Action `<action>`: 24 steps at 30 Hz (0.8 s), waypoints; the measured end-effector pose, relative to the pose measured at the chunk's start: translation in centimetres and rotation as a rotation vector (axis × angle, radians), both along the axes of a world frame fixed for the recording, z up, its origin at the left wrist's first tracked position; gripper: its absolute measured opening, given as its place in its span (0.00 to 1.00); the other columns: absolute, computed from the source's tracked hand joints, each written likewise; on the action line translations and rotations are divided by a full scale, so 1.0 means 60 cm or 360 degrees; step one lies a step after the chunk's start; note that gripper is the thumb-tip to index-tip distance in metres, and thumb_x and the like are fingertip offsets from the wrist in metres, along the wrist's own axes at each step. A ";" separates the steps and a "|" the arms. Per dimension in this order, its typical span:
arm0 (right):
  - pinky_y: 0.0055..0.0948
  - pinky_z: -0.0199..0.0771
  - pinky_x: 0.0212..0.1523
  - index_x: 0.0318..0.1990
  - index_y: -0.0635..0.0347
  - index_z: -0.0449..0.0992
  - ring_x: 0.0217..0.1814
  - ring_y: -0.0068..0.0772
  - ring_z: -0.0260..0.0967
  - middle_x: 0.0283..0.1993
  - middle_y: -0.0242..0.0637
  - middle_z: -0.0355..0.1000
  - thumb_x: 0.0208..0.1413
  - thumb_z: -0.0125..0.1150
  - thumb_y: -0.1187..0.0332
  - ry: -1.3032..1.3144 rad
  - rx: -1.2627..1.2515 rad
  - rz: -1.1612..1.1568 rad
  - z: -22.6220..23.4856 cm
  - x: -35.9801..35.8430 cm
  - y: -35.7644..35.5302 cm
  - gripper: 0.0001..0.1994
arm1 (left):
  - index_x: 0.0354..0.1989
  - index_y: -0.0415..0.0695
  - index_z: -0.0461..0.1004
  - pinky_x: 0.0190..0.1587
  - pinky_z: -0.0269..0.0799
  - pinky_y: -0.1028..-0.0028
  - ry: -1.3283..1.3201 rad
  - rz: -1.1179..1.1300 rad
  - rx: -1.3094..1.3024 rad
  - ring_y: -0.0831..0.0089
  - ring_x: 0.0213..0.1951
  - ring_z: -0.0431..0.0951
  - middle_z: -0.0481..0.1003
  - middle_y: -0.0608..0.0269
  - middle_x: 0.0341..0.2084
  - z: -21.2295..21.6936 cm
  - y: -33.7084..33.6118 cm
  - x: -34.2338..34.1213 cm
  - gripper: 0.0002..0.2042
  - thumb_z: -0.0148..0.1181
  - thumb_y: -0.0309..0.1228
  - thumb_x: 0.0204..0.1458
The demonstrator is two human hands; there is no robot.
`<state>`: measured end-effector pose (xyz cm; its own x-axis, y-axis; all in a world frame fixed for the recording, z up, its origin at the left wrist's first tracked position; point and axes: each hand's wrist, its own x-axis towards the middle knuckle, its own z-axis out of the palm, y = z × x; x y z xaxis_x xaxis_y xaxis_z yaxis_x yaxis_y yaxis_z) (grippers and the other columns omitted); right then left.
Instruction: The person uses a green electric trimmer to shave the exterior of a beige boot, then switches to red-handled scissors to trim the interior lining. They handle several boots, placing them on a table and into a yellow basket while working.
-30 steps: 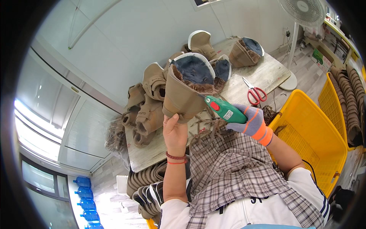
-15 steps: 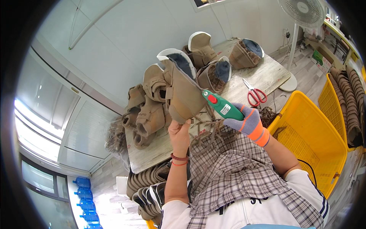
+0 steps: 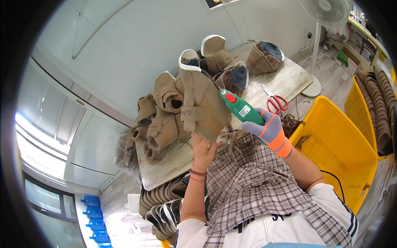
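Observation:
My bare left hand grips a brown boot upper from below, fingers partly hidden behind it. The upper has a white top edge and a strap across its side. In a grey and orange glove, my right hand is closed round a green handheld power tool with a red button. The tool's front end meets the upper's right edge; its tip cannot be made out. Brown trimmed strips lie across the plaid apron just below. Red-handled scissors rest on the table beyond the tool.
Several more boot uppers crowd the left and back of the worn table. To the right stand yellow crates and a white fan. Stacked uppers sit below the table's near edge. A black cord runs by my right arm.
My left hand has turned the upper and shifted slightly right and down, so its strap now faces me. My right hand and the tool have barely moved.

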<state>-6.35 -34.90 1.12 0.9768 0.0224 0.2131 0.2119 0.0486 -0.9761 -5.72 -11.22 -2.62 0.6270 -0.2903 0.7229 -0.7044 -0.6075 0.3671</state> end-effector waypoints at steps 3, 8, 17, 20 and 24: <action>0.16 0.69 0.31 0.44 0.69 0.72 0.31 0.13 0.66 0.32 0.30 0.73 0.44 0.69 0.65 0.0026 0.0056 0.0013 0.002 0.000 -0.002 0.22 | 0.36 0.40 0.75 0.48 0.62 0.62 -0.0007 -0.0038 0.0035 0.51 0.48 0.65 0.69 0.52 0.42 0.000 -0.004 -0.004 0.14 0.56 0.16 0.39; 0.15 0.69 0.30 0.46 0.67 0.73 0.30 0.12 0.67 0.31 0.29 0.74 0.42 0.72 0.61 0.0097 0.0157 0.0048 -0.005 0.008 -0.005 0.25 | 0.36 0.40 0.74 0.49 0.59 0.56 -0.0067 -0.0097 0.0080 0.49 0.44 0.65 0.70 0.53 0.37 -0.022 0.002 -0.006 0.13 0.55 0.17 0.38; 0.15 0.66 0.25 0.42 0.67 0.73 0.25 0.12 0.65 0.28 0.28 0.72 0.43 0.70 0.63 -0.0011 0.0172 -0.0239 -0.016 0.037 -0.039 0.21 | 0.36 0.39 0.74 0.53 0.59 0.56 -0.0040 0.0131 -0.0007 0.46 0.45 0.67 0.71 0.51 0.41 -0.020 0.014 0.001 0.12 0.56 0.19 0.39; 0.15 0.65 0.24 0.41 0.66 0.74 0.23 0.13 0.64 0.26 0.28 0.70 0.45 0.69 0.64 0.0050 0.0282 -0.0321 -0.030 0.043 -0.070 0.18 | 0.43 0.37 0.71 0.55 0.60 0.59 -0.0116 0.0181 -0.0341 0.51 0.50 0.68 0.71 0.51 0.43 0.058 0.042 0.098 0.13 0.57 0.23 0.47; 0.15 0.60 0.22 0.40 0.65 0.74 0.21 0.14 0.61 0.23 0.26 0.67 0.48 0.66 0.66 0.0145 0.0334 -0.0424 -0.046 0.038 -0.106 0.15 | 0.44 0.36 0.69 0.47 0.65 0.67 -0.0504 0.0776 -0.0522 0.62 0.43 0.70 0.70 0.55 0.40 0.136 0.059 0.226 0.11 0.53 0.25 0.53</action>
<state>-4.08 -41.23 -1.63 0.9576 -0.2711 0.0976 0.1565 0.2049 -0.9662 7.86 -7.68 5.52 0.3736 0.2389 0.8963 -0.4817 -0.7758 0.4076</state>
